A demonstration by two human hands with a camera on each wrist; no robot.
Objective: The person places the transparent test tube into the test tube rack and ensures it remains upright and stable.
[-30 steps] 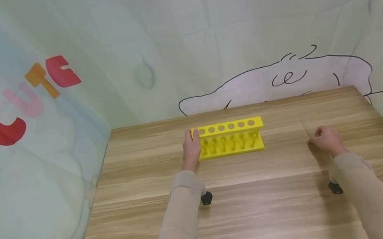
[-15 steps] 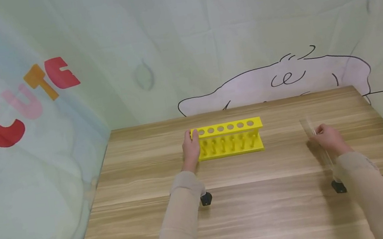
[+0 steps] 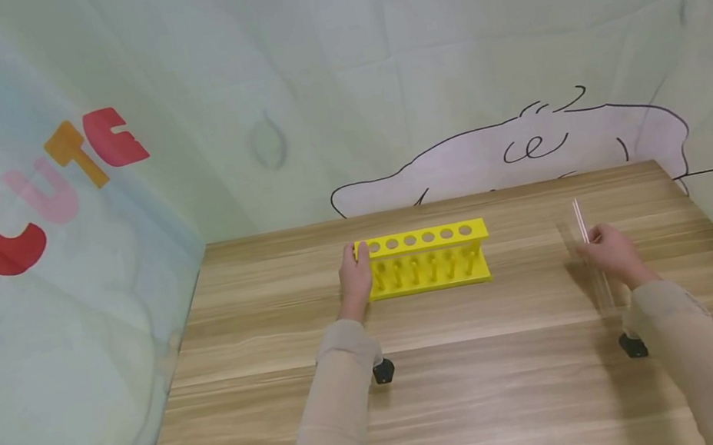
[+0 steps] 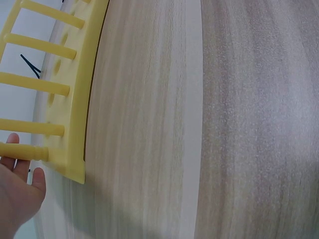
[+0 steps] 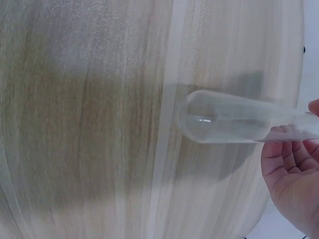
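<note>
A yellow test tube rack (image 3: 421,248) stands on the table, with a row of round holes along its upper shelf and pegs below. My left hand (image 3: 354,277) grips its left end; the left wrist view has the fingers about the end post (image 4: 25,151). Off to the right, my right hand (image 3: 614,255) holds a clear glass test tube (image 3: 581,219) between thumb and fingers, above the table. In the right wrist view the rounded end of the tube (image 5: 224,119) points toward the camera, and its other end is out of frame.
The wood-grain table (image 3: 470,407) reaches back to a printed cloth backdrop (image 3: 277,72), which also runs along the left side. A small black wrist device shows under each sleeve, one at the left (image 3: 383,371) and one at the right (image 3: 633,346).
The test tube has come up off the table in my right hand and swung more upright in the head view. My left hand and the rack have stayed in place.
</note>
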